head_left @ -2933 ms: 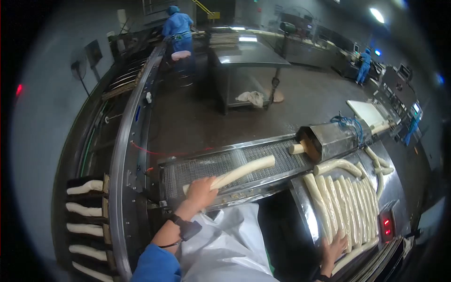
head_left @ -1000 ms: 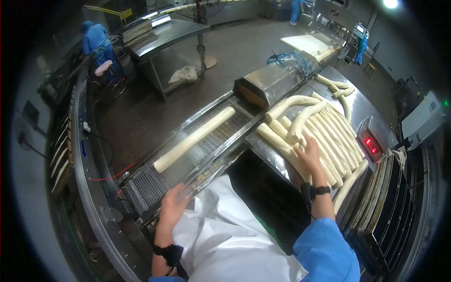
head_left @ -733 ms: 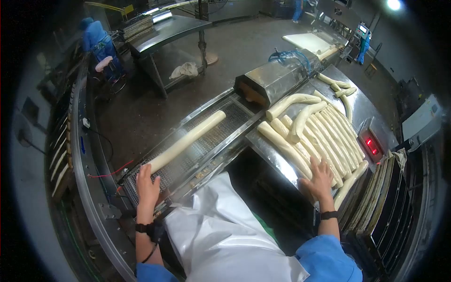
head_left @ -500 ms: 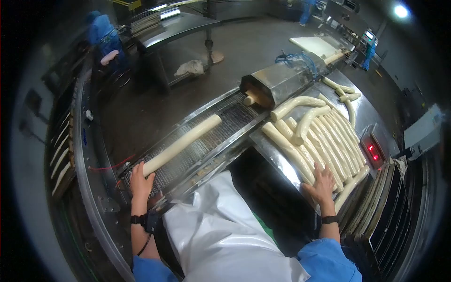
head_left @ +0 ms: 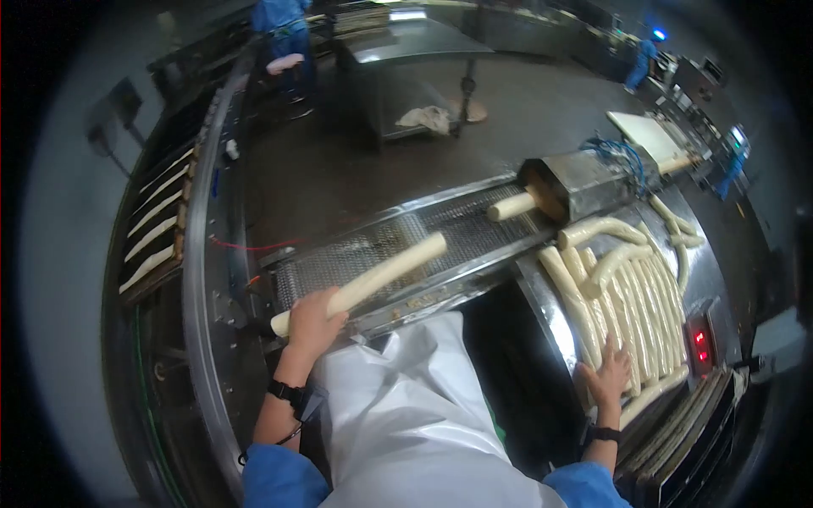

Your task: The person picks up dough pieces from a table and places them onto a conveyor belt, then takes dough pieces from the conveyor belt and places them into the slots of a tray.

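Note:
My left hand (head_left: 316, 324) is wrapped round a long pale dough roll (head_left: 385, 275) near its closer end. That roll lies slantwise over the wire-mesh conveyor belt (head_left: 334, 262), with a short end sticking out past my hand. On the right, my right hand (head_left: 608, 374) rests with fingers spread on a row of similar dough rolls (head_left: 648, 313), packed side by side on a metal table (head_left: 556, 306). Two bent rolls lie across the far part of the row. Another dough roll (head_left: 512, 206) pokes out of the metal housing (head_left: 593, 182) at the belt's far end.
A scale with a red lit display (head_left: 701, 343) stands right of the rolls. Below it are stacked trays (head_left: 677, 440). At far left, a rack holds pale dough strips (head_left: 152, 224). Co-workers in blue stand beyond, one (head_left: 284, 30) near a steel table (head_left: 415, 42).
My left hand has gone from touching the roll's end to gripping it, and the roll is now nearer me. Another roll sticks further out of the housing. The view has turned left.

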### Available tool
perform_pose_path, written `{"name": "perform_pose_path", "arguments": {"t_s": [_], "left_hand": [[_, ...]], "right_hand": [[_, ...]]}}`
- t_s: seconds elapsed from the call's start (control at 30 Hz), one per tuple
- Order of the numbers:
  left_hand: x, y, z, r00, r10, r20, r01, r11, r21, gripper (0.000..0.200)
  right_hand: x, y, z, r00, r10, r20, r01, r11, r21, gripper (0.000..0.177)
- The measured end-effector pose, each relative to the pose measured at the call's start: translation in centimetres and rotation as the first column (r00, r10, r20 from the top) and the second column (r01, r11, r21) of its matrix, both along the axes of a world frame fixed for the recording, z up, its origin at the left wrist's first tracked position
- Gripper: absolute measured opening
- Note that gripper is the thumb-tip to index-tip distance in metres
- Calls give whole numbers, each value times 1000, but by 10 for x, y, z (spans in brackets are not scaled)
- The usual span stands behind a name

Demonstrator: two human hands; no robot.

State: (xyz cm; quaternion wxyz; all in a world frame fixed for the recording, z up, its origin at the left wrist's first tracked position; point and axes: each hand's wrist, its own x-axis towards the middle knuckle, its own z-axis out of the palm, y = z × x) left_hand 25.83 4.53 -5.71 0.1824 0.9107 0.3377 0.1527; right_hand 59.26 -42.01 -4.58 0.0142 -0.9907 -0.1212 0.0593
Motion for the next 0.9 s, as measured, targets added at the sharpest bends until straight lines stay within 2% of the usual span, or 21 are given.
{"name": "perform_pose_path", "arguments": {"t_s": [0.13, 0.17, 0.3, 0.37, 0.4, 0.47, 0.6, 0.67, 0.73, 0.8, 0.87, 0.9], "left_hand": [[-36, 7, 2, 999, 42, -16, -41, 998, 38, 45], [-46, 9, -6, 997, 73, 1, -72, 993, 91, 45], [-75, 5, 1, 979, 201, -44, -195, 975, 109, 43], [-88, 6, -2, 955, 295, -33, -295, 955, -19, 43], [-93, 6, -6, 953, 302, -30, -302, 953, -16, 43], [-104, 6, -18, 908, 419, 7, -415, 902, -117, 41], [-115, -6, -25, 887, 455, 75, -444, 887, -123, 43], [-114, -15, -27, 772, 613, 169, -477, 735, -482, 46], [-107, -25, -25, 713, 671, 202, -303, 555, -775, 50], [-96, -43, 0, 785, 574, 233, -159, 550, -820, 51], [-83, -55, 3, 805, 526, 274, -6, 468, -884, 51], [-71, -64, 37, 854, 449, 262, 64, 409, -910, 51]], "right_hand": [[-5, 5, 4, 1000, -7, -5, 7, 999, -36, 105], [-5, 7, 4, 1000, 24, -6, -24, 999, -25, 105], [-2, 6, 1, 1000, -3, -9, 2, 997, -77, 105], [4, -3, -9, 1000, 16, -15, -18, 993, -114, 108], [6, -5, -12, 1000, 23, -13, -25, 994, -110, 108], [10, -8, -17, 1000, 23, -5, -23, 987, -159, 111], [12, -12, -24, 1000, 27, 7, -25, 985, -170, 110], [25, -19, -38, 999, 39, 24, -32, 972, -234, 111], [21, -13, -31, 1000, 19, 13, -16, 977, -212, 109], [13, -3, -19, 1000, 9, -10, -11, 980, -196, 108], [5, 8, -10, 999, -51, 7, 52, 984, -168, 106], [6, 10, -11, 997, -76, 7, 76, 982, -172, 106]]}}
